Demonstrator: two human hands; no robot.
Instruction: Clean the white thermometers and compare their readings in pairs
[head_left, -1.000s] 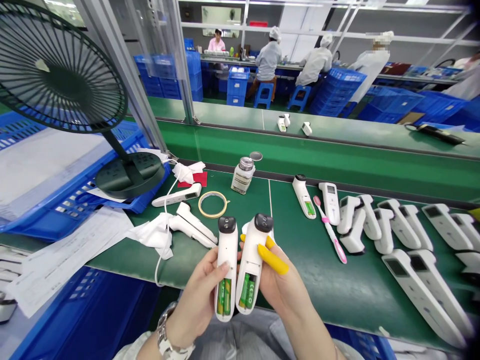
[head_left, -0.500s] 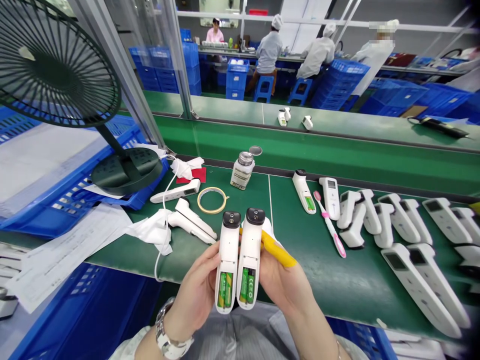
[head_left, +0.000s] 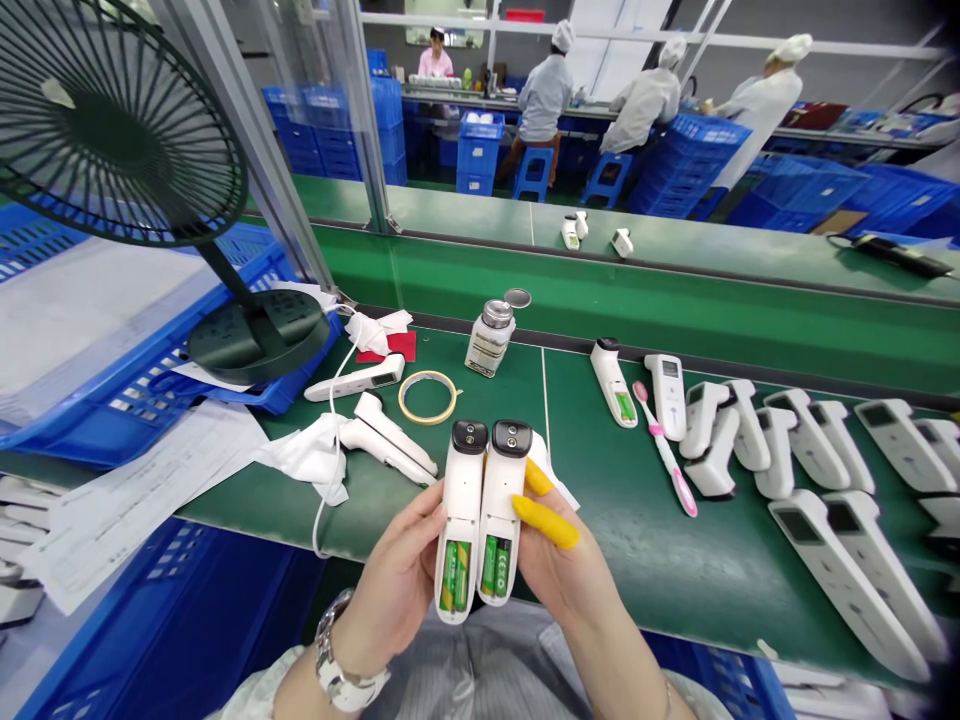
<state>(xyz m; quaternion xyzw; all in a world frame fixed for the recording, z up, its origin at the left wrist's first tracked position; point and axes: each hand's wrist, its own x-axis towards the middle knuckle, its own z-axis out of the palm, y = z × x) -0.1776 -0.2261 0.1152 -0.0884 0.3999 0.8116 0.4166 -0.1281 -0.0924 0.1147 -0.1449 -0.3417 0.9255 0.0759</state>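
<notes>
Two white handheld thermometers stand side by side in my hands, black sensor ends up, their lower compartments uncovered and showing green batteries. My left hand is closed round the left thermometer. My right hand, with yellow covers on two fingers, grips the right thermometer. The two bodies are almost touching. Behind them on the green bench lie a roll of tape, a metal-topped bottle and a white cloth. Something white is partly hidden behind my right fingers.
At left, a black fan stands by a blue crate. Several white thermometers lie at right, beside a pink-and-white toothbrush. A white cable crosses the bench's left side. Several people sit or stand beyond the partition.
One finger of my right hand has come round onto the front edge of the right thermometer. The tops of the two thermometers are closer together. The view has shifted slightly.
</notes>
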